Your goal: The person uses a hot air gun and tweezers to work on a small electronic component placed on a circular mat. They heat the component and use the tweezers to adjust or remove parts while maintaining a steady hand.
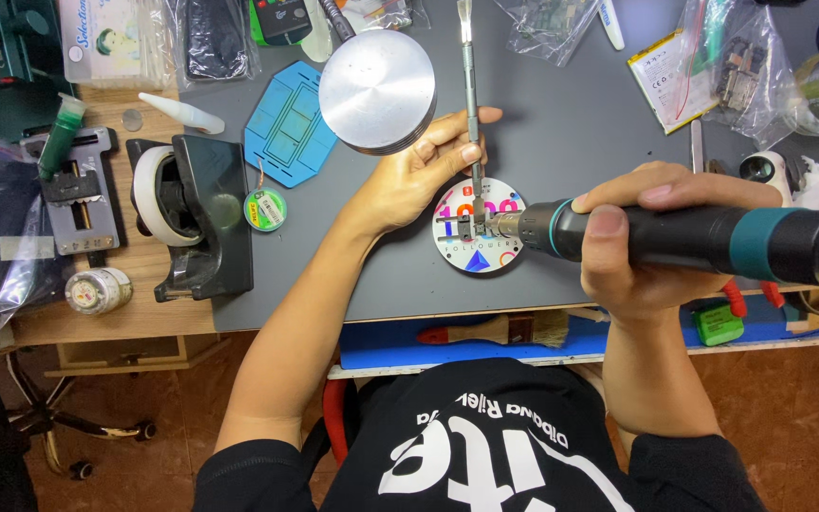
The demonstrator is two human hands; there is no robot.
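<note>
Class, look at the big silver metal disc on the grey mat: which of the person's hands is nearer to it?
Left. The left hand sits just below the silver disc, nearly touching it; the right hand grips a black tool farther off.

Head camera, steeply down, close.

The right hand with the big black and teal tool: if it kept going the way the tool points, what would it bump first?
The right hand aims its tool leftward. Its tip would first meet the small part on the round colourful disc, pinned by the tweezers in the left hand.
</note>
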